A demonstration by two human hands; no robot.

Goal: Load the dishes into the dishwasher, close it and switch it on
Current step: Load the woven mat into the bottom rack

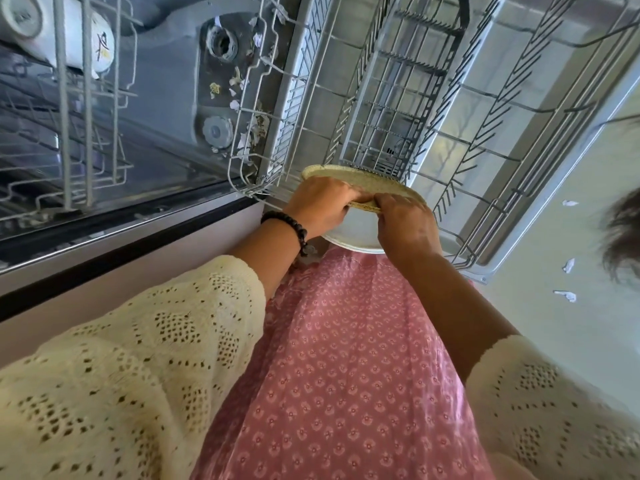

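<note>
Both hands meet on the near rim of a round plate point(360, 181) held over the front edge of the pulled-out lower rack point(485, 140). The left hand point(320, 206) has its fingers curled over the rim, and the right hand point(405, 225) pinches the same rim just beside it, so both sets of fingers are clamped on the plate. The plate's upper face is cream and finely speckled with a matte look; its underside is smooth and white, with a raised ring showing below the hands. Part of the rim is hidden under the fingers.

The rack is grey coated wire in a grid with rows of upright prongs. To the left, the upper rack point(79, 98) holds a white mug point(86, 39) lying on its side, cut off by the picture's edge. Pale scraps lie around the round filter point(221, 43) on the dishwasher floor. A dark beaded bracelet point(289, 225) circles the left wrist above a cream openwork knit sleeve point(138, 358).
</note>
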